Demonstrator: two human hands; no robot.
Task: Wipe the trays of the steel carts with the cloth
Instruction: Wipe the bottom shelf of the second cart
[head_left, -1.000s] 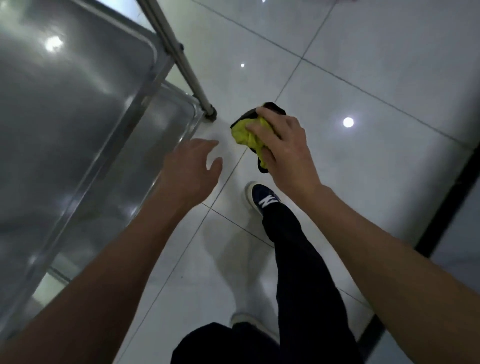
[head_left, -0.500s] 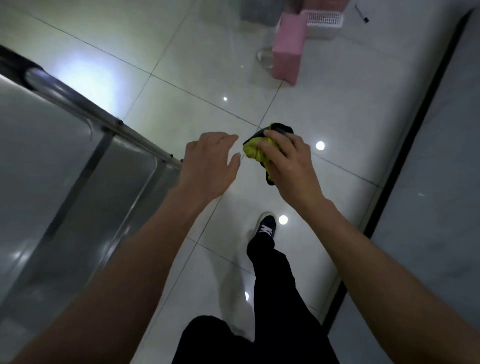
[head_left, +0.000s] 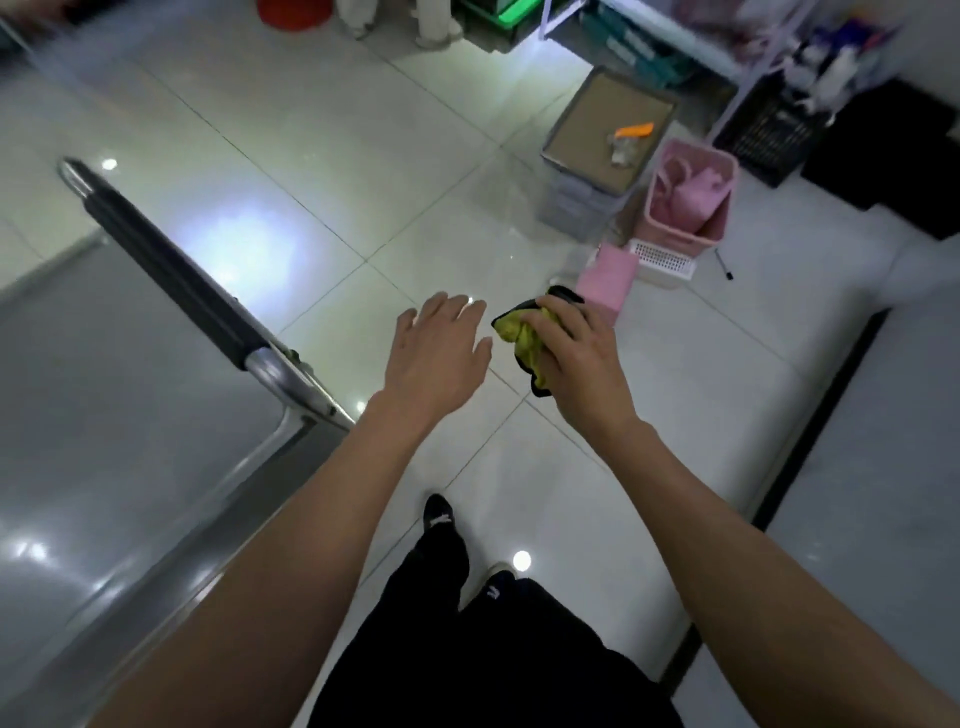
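Observation:
A steel cart fills the left of the view; its top tray (head_left: 93, 395) is bare and shiny, and its handle bar (head_left: 171, 275) with a black grip runs diagonally along the tray's right end. My right hand (head_left: 576, 358) grips a bunched yellow cloth (head_left: 524, 338) with a black edge, held in the air over the floor to the right of the cart. My left hand (head_left: 436, 353) hovers beside the cloth with its fingers spread, holding nothing, just right of the handle's lower end.
White glossy floor tiles (head_left: 597, 493) lie below, with my legs and dark shoes (head_left: 439, 514) on them. Ahead on the right stand a pink box (head_left: 608, 278), a pink bin (head_left: 691, 202), a grey box (head_left: 602, 150), white baskets and a black crate (head_left: 769, 130).
The view has lifted from the cart's trays toward the room ahead, and the handle bar and the clutter have come into sight. Both hands keep their hold and spacing.

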